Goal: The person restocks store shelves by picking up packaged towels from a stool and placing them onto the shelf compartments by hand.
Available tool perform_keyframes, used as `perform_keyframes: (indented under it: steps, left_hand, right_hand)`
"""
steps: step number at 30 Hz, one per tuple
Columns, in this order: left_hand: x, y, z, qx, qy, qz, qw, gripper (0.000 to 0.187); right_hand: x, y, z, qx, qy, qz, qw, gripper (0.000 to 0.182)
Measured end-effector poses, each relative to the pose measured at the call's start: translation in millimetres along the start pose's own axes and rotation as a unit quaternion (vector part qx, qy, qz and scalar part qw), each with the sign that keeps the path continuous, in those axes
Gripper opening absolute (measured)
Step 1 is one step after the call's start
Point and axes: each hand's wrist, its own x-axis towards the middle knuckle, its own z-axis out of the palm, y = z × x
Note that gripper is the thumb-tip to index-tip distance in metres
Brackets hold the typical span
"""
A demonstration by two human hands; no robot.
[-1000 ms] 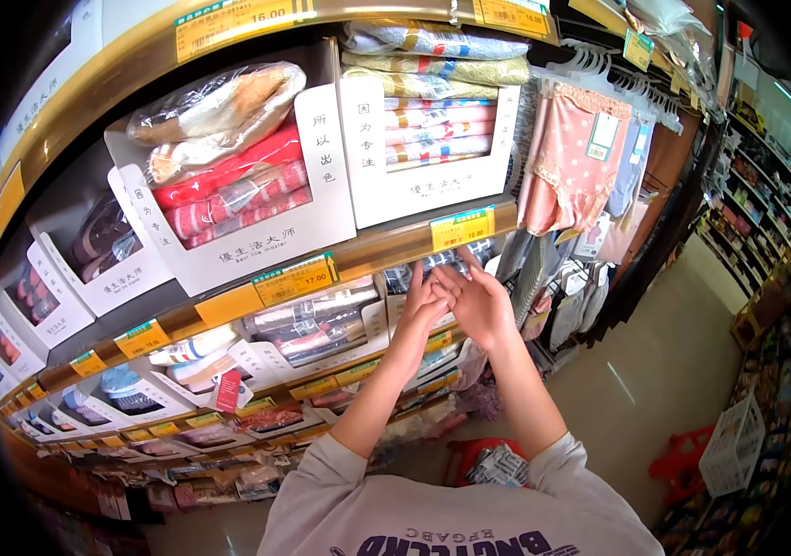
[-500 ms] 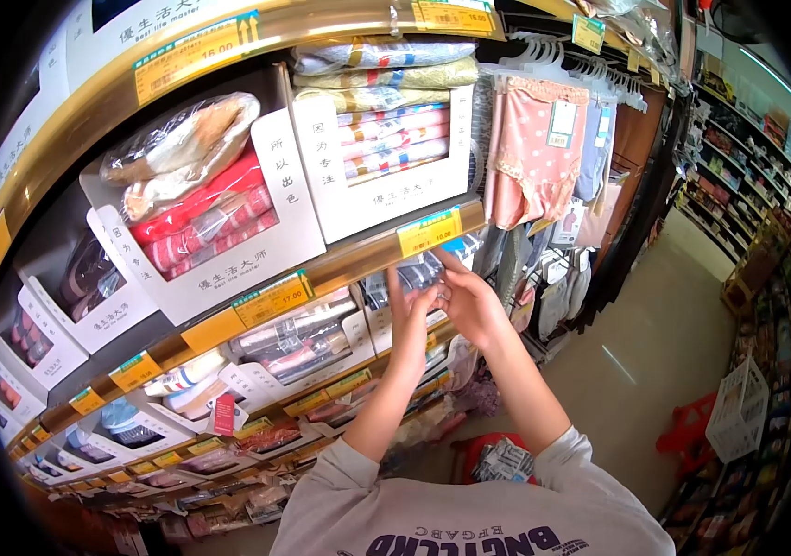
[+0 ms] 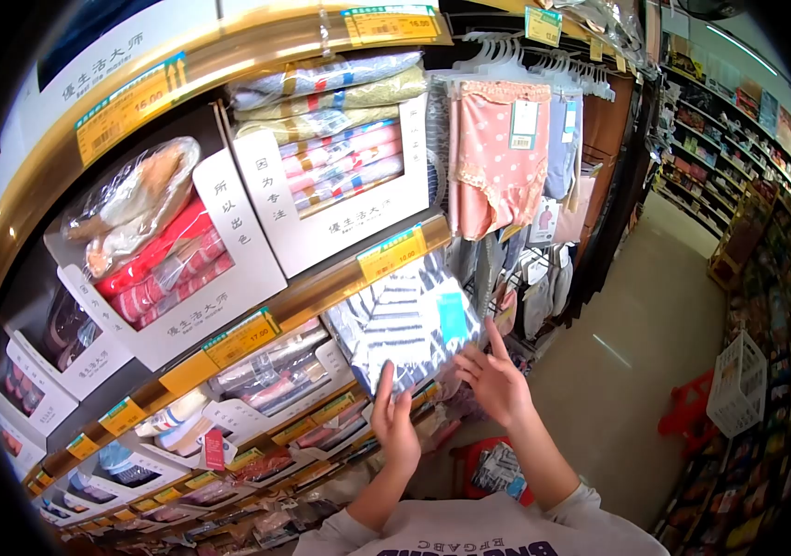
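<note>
A folded navy-and-white striped cloth in a clear plastic pack (image 3: 391, 324) with a bright blue label (image 3: 452, 318) is tilted in front of the shelf edge. My left hand (image 3: 395, 431) grips its lower left edge, with the index finger lying up along the front. At the lower right corner, my right hand (image 3: 499, 382) touches the pack with bent fingers while the index finger points upward. The far side of the pack is hidden. Below, similar striped packs (image 3: 499, 468) lie on a red stool or bin (image 3: 466, 459).
White display boxes (image 3: 354, 227) of folded textiles line the shelf on the left. A price-tag rail (image 3: 321, 289) runs just above the pack. Pink polka-dot briefs (image 3: 499, 157) hang at right. A white basket (image 3: 738, 385) stands across the aisle floor (image 3: 608, 352).
The striped pack has come out from under the shelf rail, down toward me. Both hands have drawn back and moved apart, and the view has shifted a little to the right.
</note>
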Motion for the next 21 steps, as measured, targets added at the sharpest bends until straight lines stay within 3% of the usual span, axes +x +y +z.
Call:
perform_keyframes:
  steps: [3, 6, 9, 11, 13, 14, 17, 19, 21]
  left_hand:
    - [-15.2, -3.4, -16.1, 0.062, 0.023, -0.006, 0.998, 0.037]
    - [-37.0, -9.7, -30.8, 0.108, -0.01, -0.043, 0.993, 0.023]
    - [-48.4, -21.8, -46.9, 0.12, -0.045, -0.082, 0.988, 0.021]
    - [-48.5, -24.9, -49.7, 0.123, -0.064, -0.075, 0.987, 0.028]
    - [-49.2, -21.9, -45.8, 0.119, -0.018, -0.101, 0.988, 0.043]
    - [-45.6, -16.8, -32.9, 0.074, -0.018, -0.061, 0.995, 0.061]
    - [-37.8, -19.7, -33.5, 0.068, -0.026, -0.058, 0.996, 0.066]
    - [-31.7, -32.3, -45.9, 0.082, -0.057, -0.09, 0.991, 0.066]
    - [-28.8, -41.1, -47.0, 0.027, -0.091, -0.226, 0.969, 0.062]
  right_hand:
    - [-0.8, -6.8, -19.9, 0.054, 0.029, 0.006, 0.998, 0.063]
    - [-13.0, -0.8, -59.5, 0.012, 0.105, 0.136, 0.985, 0.04]
    - [-28.0, -5.3, -59.3, -0.042, 0.102, 0.153, 0.982, 0.038]
    - [-35.8, -2.4, -64.3, -0.038, 0.111, 0.144, 0.983, 0.038]
    - [-44.5, 0.0, -70.5, -0.035, 0.123, 0.135, 0.983, 0.038]
    - [-48.2, 1.4, -74.1, -0.034, 0.133, 0.124, 0.983, 0.038]
    - [-58.6, -0.8, -87.7, -0.033, 0.154, 0.105, 0.982, 0.039]
    - [-68.2, -5.7, -93.6, -0.033, 0.166, 0.099, 0.981, 0.04]
    - [-79.3, -12.5, -95.7, -0.047, 0.158, 0.095, 0.982, 0.043]
